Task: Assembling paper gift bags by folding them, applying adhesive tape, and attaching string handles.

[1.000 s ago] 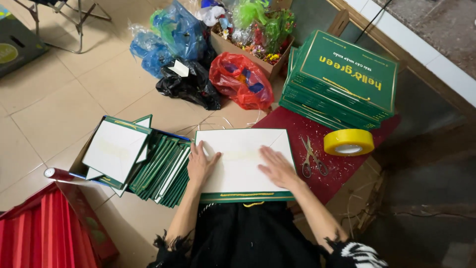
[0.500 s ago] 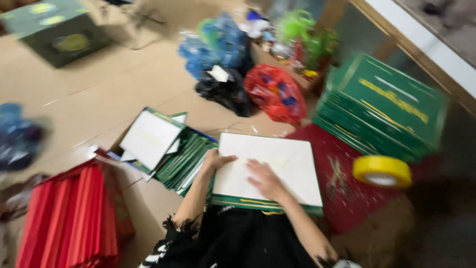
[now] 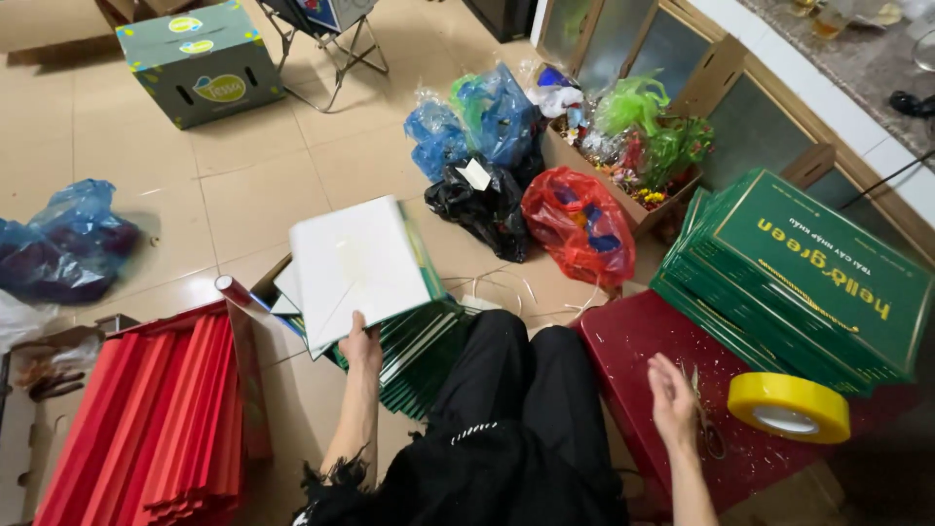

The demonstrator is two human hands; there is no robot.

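Head view, looking down over the person's lap: the left hand (image 3: 361,343) grips the near edge of a flat folded box (image 3: 358,261), white on its upturned face with a green edge, and holds it tilted over a stack of flattened green boxes (image 3: 421,341) on the floor. The fingers are closed around that lower edge, thumb side up; how far they reach under the board is hidden. The right hand (image 3: 672,397) hangs free over the low red stool (image 3: 633,351), fingers loosely spread and holding nothing, well apart from the white board. Just beside it lie scissors (image 3: 703,419), partly covered by the hand and hard to make out. A yellow tape roll (image 3: 789,406) rests at the stool's far right, in front of a slanted pile of green box lids (image 3: 813,278). A stack of red folded boxes (image 3: 161,419) runs off the bottom left. Plastic bags (image 3: 575,224), red, black and blue, cluster beyond the knees; their contents cannot be told.
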